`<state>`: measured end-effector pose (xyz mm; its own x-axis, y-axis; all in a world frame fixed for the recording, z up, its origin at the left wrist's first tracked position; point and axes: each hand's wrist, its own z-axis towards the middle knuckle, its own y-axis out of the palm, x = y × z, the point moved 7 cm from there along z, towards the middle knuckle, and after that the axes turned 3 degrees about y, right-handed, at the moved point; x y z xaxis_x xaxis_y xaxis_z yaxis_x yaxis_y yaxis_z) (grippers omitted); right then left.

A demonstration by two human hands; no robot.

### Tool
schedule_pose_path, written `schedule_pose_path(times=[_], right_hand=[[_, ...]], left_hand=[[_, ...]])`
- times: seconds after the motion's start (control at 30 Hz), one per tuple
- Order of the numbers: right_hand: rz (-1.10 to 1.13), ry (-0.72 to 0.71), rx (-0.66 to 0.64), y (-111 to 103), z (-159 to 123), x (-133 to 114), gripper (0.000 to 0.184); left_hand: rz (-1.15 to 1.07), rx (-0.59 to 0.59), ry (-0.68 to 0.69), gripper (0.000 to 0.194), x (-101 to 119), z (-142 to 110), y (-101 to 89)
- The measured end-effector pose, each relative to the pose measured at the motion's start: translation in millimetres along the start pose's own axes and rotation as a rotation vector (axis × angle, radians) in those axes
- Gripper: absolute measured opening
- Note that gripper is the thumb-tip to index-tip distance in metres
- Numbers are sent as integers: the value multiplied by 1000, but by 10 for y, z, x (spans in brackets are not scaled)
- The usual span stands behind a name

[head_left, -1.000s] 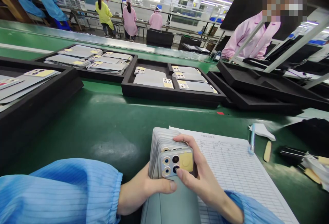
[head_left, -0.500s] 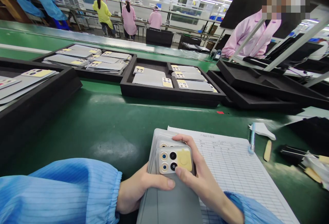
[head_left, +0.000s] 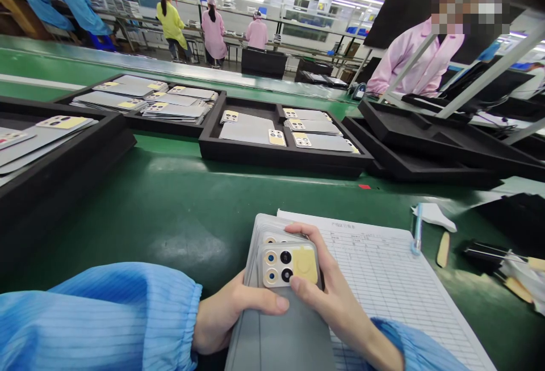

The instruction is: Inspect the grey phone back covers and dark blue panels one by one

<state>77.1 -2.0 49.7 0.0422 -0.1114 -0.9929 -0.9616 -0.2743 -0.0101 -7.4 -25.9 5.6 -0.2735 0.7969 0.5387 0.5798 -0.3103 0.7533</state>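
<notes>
Both hands hold a fanned stack of grey phone back covers [head_left: 293,331] low in the middle of the view. The top cover has a camera plate with several round lens rings and a yellow film patch. My left hand [head_left: 238,308] is closed round the stack's left side, thumb lying across the top cover, its other fingers hidden beneath. My right hand [head_left: 327,280] grips the upper right, thumb at the lower edge of the camera plate and index finger over the far edge. A printed form sheet [head_left: 383,280] lies partly under the stack and my right hand.
Black trays [head_left: 281,158] with more phone back covers stand across the bench, another tray [head_left: 68,155] at left. Stacked trays [head_left: 443,169] sit at right. A pen [head_left: 418,229], a wooden stick [head_left: 443,249] and tweezers lie on the right. A person in pink [head_left: 409,64] is behind.
The stack has tilted slightly, so the top cover lies flatter to view and its camera plate has shifted a little left and up. Both hands keep their hold.
</notes>
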Motion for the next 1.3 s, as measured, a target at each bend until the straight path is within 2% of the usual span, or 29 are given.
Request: schedule_pose_path(times=[0.23, 0.4, 0.5, 0.67, 0.83, 0.9, 1.0, 1.1, 1.17, 1.2, 1.3], right_hand=[[-60, -12, 20, 19, 13, -53, 47], [-130, -53, 53, -58, 47, -78, 45], [-178, -64, 110, -142, 77, -72, 44], [-176, -67, 115, -161, 109, -94, 33], [-168, -118, 138, -183, 73, -154, 19], [-139, -127, 187, -265, 61, -159, 15], [-26, -149, 382, -522, 28, -192, 14], [37, -136, 581, -789, -33, -240, 35], [-7, -123, 631, -893, -57, -283, 50], [-64, -130, 634, -922, -62, -311, 49], [-350, -201, 603, -911, -60, -401, 24]], left_hand=[[44, -67, 87, 55, 81, -32, 90], [-26, 33, 106, 66, 38, -53, -16], [-96, 92, 81, 66, -8, -58, -76], [-81, 128, 179, 71, 76, -72, -68], [-15, 152, 217, 70, 104, -102, -44], [10, 152, 213, 64, 96, -108, -41], [58, 125, 219, 56, 107, -107, -23], [110, 105, 246, 49, 143, -107, -8], [129, 98, 239, 49, 140, -108, -6], [131, 92, 233, 49, 132, -109, -5], [120, 62, 211, 47, 94, -112, -5]])
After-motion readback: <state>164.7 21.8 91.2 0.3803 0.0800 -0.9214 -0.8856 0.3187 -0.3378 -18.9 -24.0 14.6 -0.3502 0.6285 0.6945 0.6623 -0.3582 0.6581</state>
